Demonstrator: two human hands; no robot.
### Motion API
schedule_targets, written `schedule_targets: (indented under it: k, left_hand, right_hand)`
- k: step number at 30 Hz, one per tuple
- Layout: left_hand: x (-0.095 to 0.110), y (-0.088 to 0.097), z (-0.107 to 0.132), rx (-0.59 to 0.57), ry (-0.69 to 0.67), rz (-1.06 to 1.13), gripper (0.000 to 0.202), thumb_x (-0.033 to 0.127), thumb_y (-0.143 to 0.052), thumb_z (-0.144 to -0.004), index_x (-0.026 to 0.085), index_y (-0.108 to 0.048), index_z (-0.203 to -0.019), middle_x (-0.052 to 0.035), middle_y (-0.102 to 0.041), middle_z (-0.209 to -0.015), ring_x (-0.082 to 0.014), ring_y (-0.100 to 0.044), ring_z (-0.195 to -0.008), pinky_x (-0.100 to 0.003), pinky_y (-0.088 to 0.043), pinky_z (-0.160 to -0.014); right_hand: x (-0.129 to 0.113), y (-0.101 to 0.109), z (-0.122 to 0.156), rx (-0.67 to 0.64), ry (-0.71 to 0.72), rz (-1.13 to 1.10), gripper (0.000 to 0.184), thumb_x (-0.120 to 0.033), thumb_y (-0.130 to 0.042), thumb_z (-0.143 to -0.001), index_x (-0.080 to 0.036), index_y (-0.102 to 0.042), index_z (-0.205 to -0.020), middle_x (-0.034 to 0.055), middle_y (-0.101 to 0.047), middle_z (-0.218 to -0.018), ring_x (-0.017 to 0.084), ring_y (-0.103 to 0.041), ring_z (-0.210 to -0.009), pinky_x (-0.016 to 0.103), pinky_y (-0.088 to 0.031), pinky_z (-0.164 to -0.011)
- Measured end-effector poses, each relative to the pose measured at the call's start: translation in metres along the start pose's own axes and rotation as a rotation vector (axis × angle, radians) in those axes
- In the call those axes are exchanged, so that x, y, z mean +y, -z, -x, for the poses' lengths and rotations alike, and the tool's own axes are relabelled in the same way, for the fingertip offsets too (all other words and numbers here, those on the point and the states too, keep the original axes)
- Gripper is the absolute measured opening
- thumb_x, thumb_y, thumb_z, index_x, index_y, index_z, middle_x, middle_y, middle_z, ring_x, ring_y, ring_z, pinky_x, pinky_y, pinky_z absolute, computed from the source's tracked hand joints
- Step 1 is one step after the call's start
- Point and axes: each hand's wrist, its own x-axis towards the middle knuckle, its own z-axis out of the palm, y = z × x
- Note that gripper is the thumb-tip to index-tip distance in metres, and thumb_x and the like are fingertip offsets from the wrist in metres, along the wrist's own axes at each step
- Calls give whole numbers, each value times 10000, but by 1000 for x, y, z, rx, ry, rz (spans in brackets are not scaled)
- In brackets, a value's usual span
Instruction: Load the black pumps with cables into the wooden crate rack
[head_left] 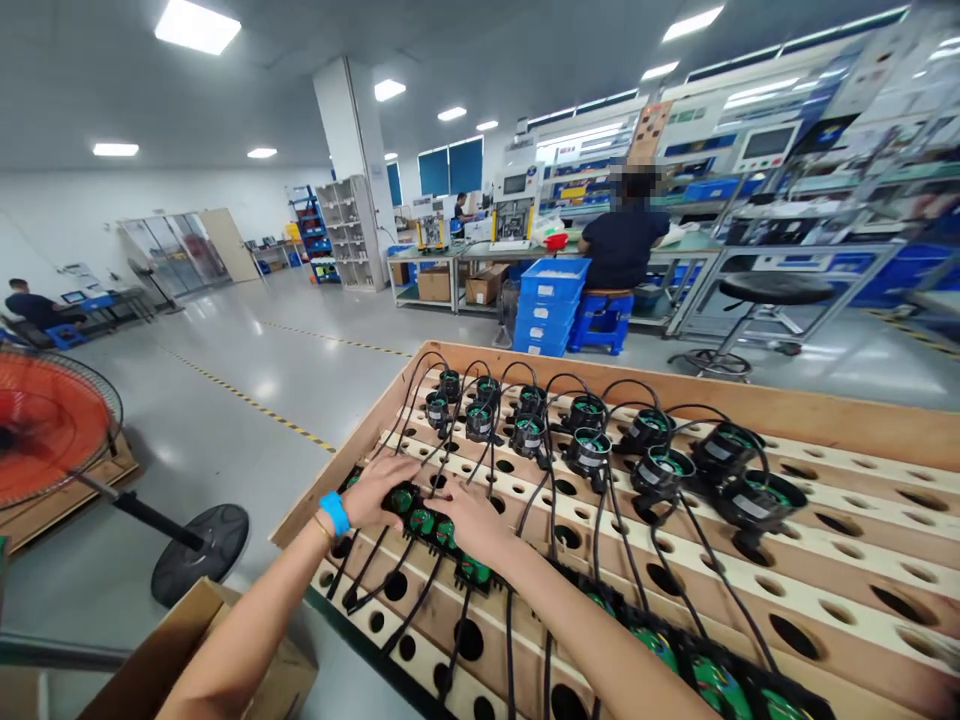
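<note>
Counts, head view. Two hands on the rack: left hand [382, 488], right hand [469, 520]. One blue wristband [334, 512], on the left wrist. Black round parts with cables beyond the hands: about twelve, in two rows, e.g. [529, 432]. Row of green-topped parts [421, 520] under and right of the hands: exact number could not be told. One wooden rack [750, 400]. One red fan [45, 430] left of the hands. Other persons: three.
</note>
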Motion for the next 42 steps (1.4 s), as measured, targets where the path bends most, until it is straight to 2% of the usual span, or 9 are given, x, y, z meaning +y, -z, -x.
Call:
schedule_targets:
  k: [2,6,13,18,23,27,35,38,42]
  left_hand:
    - [-12,11,4,59,55,-31,1125,494,-856,-628,257,-271,-1559,-137,-293,-1597,-326,-237,-1484,-568,-117,-1226]
    - [-28,12,-1,-83,70,-49,927,456,-844,-641,303,-451,-1467,-92,-453,-1512,-327,-300,-1459,-616,-74,-1209]
    - [-18,-6,-17,-51,32,-127,531,383,-799,-722,305,-649,-1225,-24,-633,-1306,-276,-416,-1394,-605,-3,-1214]
    - [-23,-7,-8,-33,30,-55,703,373,-805,-686,237,-558,-1331,-92,-574,-1367,-284,-466,-1346,-579,-72,-1228]
    - [-49,-1,6,-112,81,-157,1116,313,-839,-592,175,-268,-1541,-176,-295,-1590,-322,-229,-1498,-575,-113,-1229]
    - [-58,3,8,-156,90,-108,949,330,-811,-663,197,-376,-1496,-159,-435,-1516,-322,-372,-1433,-574,-168,-1223]
    - [-58,1,-5,-108,17,-182,780,376,-889,-588,222,-606,-1299,-77,-640,-1307,-304,-552,-1263,-469,-391,-1122]
    - [-49,2,-2,-105,40,-345,800,378,-898,-574,215,-604,-1300,-106,-602,-1351,-311,-476,-1335,-504,-295,-1188]
    - [-42,16,12,-70,76,-538,909,245,-802,-693,168,-397,-1503,-175,-306,-1585,-360,-185,-1505,-544,-124,-1251]
  right_hand:
    - [1,3,-8,18,-10,-13,725,16,-419,-786,-377,-507,-1389,64,-522,-1181,210,-539,-1100,302,-465,-849]
    - [-11,2,-30,31,25,18,559,-49,-404,-873,-325,-585,-1324,94,-536,-1178,259,-500,-1166,389,-443,-951]
    - [-23,-9,-48,1,31,45,399,-111,-380,-921,-206,-704,-1133,129,-569,-1136,309,-521,-1128,513,-432,-951]
    - [-18,1,-52,-34,50,14,382,-74,-436,-848,-213,-717,-1066,106,-573,-1140,287,-549,-1125,440,-442,-917]
    - [-23,7,-57,-54,9,-34,568,-40,-476,-774,-338,-644,-1227,53,-584,-1142,239,-608,-1023,359,-461,-805]
    - [-38,0,-70,24,10,-52,583,-51,-404,-837,-310,-570,-1332,87,-523,-1222,240,-529,-1154,344,-459,-869]
    - [-54,-18,-91,-38,4,-42,397,-158,-388,-923,-260,-697,-1150,120,-482,-1214,301,-482,-1187,430,-474,-903]
    - [-54,-15,-94,-51,1,-30,385,-147,-400,-907,-222,-717,-1111,142,-485,-1222,321,-474,-1201,468,-457,-947]
    - [-56,-7,-97,-4,21,-12,419,-118,-448,-862,-231,-681,-1192,150,-515,-1224,327,-458,-1237,510,-404,-1019]
